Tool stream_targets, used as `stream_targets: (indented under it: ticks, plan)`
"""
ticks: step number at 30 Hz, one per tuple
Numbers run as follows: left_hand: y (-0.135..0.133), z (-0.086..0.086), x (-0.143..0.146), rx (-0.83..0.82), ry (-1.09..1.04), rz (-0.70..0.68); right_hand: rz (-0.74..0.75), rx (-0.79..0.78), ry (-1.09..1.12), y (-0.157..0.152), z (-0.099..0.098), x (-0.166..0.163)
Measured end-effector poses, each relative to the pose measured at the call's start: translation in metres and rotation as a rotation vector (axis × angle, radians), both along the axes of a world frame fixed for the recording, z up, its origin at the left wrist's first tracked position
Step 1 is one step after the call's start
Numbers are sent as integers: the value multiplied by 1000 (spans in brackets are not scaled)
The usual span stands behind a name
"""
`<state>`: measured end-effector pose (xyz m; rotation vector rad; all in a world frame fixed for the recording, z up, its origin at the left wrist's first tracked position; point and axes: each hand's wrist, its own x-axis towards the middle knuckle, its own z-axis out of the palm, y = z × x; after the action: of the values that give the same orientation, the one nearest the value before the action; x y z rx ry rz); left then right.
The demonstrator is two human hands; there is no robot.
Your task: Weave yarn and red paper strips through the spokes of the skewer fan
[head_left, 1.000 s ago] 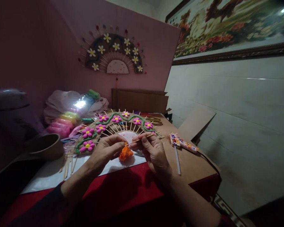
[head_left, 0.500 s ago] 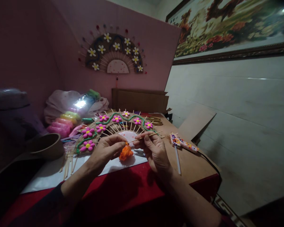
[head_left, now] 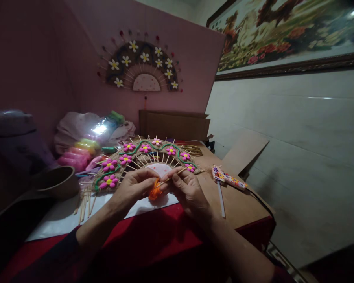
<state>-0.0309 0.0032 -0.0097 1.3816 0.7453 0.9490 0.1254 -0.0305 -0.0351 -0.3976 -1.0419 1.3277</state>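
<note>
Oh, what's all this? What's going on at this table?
A person is doing handicraft with bare hands. The left hand pinches an orange bundle, while the right hand holds a thin stick angled toward it. A pink-flowered fan sits just behind the hands, and a flower-patterned glue gun lies off to the right.

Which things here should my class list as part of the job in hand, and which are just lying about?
Likely part of the job:
orange material, at the left hand's fingertips
thin stick, in the right hand
loose sticks, possibly spares

Seemingly just lying about:
brown pot
bright plastic-wrapped packs
cardboard
</note>
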Motion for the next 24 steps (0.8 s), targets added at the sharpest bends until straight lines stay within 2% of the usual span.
stream_targets:
  ticks: [4, 8, 12, 24]
  plan:
    - [0, -1, -1, 16, 13, -15, 25, 50, 16, -3, 2, 1]
    - [3, -4, -1, 18, 7, -12, -131, 28, 135, -2, 5, 8]
    - [3, -4, 0, 8, 13, -23, -232, -2, 84, -1, 5, 6]
    - [2, -3, 0, 15, 20, -20, -266, -10, 39, -2, 5, 2]
